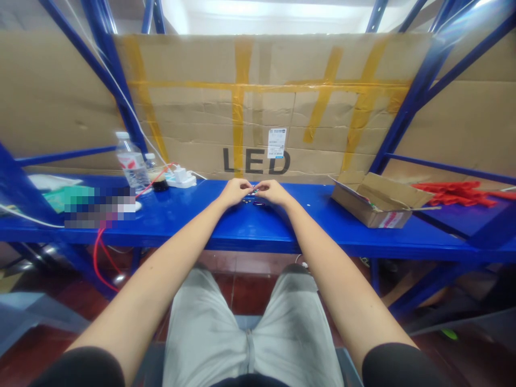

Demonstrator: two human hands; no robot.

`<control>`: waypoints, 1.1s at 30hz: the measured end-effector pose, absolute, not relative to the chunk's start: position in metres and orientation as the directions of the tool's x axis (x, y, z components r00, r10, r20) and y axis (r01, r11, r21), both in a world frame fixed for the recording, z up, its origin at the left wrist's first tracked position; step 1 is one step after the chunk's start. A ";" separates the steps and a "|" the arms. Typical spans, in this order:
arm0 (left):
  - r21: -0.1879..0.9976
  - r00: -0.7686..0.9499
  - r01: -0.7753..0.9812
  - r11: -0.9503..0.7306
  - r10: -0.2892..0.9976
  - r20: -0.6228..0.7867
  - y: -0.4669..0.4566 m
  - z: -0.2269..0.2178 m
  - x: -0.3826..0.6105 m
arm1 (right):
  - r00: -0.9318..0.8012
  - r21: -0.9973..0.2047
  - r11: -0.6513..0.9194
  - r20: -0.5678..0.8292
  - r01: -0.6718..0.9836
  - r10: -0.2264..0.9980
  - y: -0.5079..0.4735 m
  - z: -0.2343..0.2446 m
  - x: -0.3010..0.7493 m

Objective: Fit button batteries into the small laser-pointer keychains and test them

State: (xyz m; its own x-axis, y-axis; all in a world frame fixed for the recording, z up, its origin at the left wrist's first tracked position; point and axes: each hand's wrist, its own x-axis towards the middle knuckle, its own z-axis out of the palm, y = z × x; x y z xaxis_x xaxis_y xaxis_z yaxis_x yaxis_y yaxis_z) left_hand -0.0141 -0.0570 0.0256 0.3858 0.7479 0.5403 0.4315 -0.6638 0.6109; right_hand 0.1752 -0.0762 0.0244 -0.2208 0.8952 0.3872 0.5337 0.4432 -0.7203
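Over the blue metal shelf (258, 231), my left hand (235, 192) and my right hand (273, 190) meet with fingertips together. Both are pinched closed around a small piece (255, 190) whose kind is too tiny to make out. Just below the fingers, a few small dark bits (246, 201) lie on the shelf. Beside them is a small dark, shiny oblong item (259, 203). The fingers hide most of what is between them.
An open cardboard box (379, 207) stands to the right, with red strips (455, 193) beyond it. At left are a clear plastic bottle (131, 164), a smaller bottle (155, 174), a white power strip (182, 178) and a red cable (97, 252). A large cardboard sheet (201, 118) rises behind.
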 end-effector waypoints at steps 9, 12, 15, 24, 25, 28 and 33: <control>0.592 0.440 0.404 -0.697 0.716 0.543 -0.062 0.025 -0.010 | -0.155 -0.644 0.415 0.420 0.642 0.894 -0.078 0.028 0.174; 0.556 0.444 0.433 -0.709 0.705 0.553 -0.061 0.022 -0.009 | -0.043 -0.605 0.305 0.408 0.735 0.912 -0.077 0.027 0.177; 0.444 0.548 0.465 -0.766 0.642 0.536 -0.063 0.020 -0.007 | -0.008 -0.585 0.198 0.311 0.787 0.950 -0.077 0.024 0.182; 0.360 0.740 0.408 -0.839 0.535 0.408 -0.069 0.019 -0.002 | -0.072 -0.533 0.180 0.218 0.827 0.973 -0.076 0.024 0.191; 0.388 0.750 0.383 -0.838 0.527 0.399 -0.069 0.019 -0.001 | -0.063 -0.542 0.175 0.220 0.822 0.974 -0.076 0.024 0.192; 0.442 0.773 0.319 -0.838 0.500 0.391 -0.073 0.017 0.003 | 0.027 -0.577 0.128 0.252 0.807 0.967 -0.074 0.027 0.193; 0.410 0.665 0.360 -0.838 0.539 0.517 -0.072 0.020 0.006 | 0.161 -0.625 0.078 0.317 0.777 0.935 -0.076 0.031 0.191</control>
State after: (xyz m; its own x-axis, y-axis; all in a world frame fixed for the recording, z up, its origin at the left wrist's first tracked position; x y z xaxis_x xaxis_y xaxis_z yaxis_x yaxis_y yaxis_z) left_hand 0.0057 -0.0721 0.0199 0.6652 0.5390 0.5167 0.3600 -0.8378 0.4105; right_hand 0.1909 -0.0764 0.0314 0.1608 0.9346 0.3173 0.7769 0.0785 -0.6247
